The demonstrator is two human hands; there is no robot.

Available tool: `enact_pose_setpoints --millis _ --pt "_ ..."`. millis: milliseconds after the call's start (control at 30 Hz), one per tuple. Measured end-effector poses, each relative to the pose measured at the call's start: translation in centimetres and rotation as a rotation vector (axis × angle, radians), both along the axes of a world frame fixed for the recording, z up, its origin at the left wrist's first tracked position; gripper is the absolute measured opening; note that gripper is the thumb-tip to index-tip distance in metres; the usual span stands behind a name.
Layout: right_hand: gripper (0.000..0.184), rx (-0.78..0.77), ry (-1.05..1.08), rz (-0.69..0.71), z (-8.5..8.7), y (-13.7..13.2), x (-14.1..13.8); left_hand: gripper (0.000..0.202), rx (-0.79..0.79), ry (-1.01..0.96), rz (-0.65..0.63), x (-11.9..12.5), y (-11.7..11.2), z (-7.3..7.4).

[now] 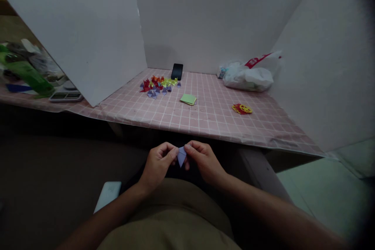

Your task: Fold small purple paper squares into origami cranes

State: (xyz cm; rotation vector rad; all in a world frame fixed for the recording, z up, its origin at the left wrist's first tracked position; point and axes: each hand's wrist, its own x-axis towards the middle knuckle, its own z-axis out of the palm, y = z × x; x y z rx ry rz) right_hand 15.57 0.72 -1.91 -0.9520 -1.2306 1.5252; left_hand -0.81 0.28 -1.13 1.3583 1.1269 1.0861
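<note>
Between my two hands, above my lap and in front of the table edge, is a small folded piece of lavender paper (181, 157) with its point downward. My left hand (159, 162) pinches its left side between thumb and fingers. On the other side, my right hand (205, 160) pinches the upper right corner. On the table lies a pile of small folded paper pieces (158, 85) in red, orange, yellow and lavender. A short stack of square paper sheets (188, 99), light green on top, sits nearer to me.
The pink checked table (211, 113) has white panels (205, 19) around it. A black phone (177, 71) is at the back, a white plastic bag (249, 76) and red and yellow shapes (241, 109) to the right. A scale (66, 96) stands left; a pale device (108, 196) lies beside me.
</note>
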Motion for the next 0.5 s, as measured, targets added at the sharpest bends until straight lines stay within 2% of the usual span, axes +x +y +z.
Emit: enact_pose_setpoints --millis 133,233,400,500 --pt "0.038 -0.020 0.017 0.034 -0.25 0.05 -0.01 0.028 0.008 0.013 0.023 0.06 0.04 0.02" --pt "0.035 -0.027 0.045 0.064 -0.35 0.14 -0.01 0.029 0.011 0.017 0.008 0.01 0.08 -0.02" --pt "0.032 -0.043 0.047 0.034 -0.29 0.23 0.07 0.026 0.014 -0.028 -0.055 -0.10 -0.01 -0.02" --pt "0.032 -0.060 0.062 0.029 -0.25 0.23 0.09 0.020 0.001 -0.042 -0.036 -0.10 -0.06 -0.03"
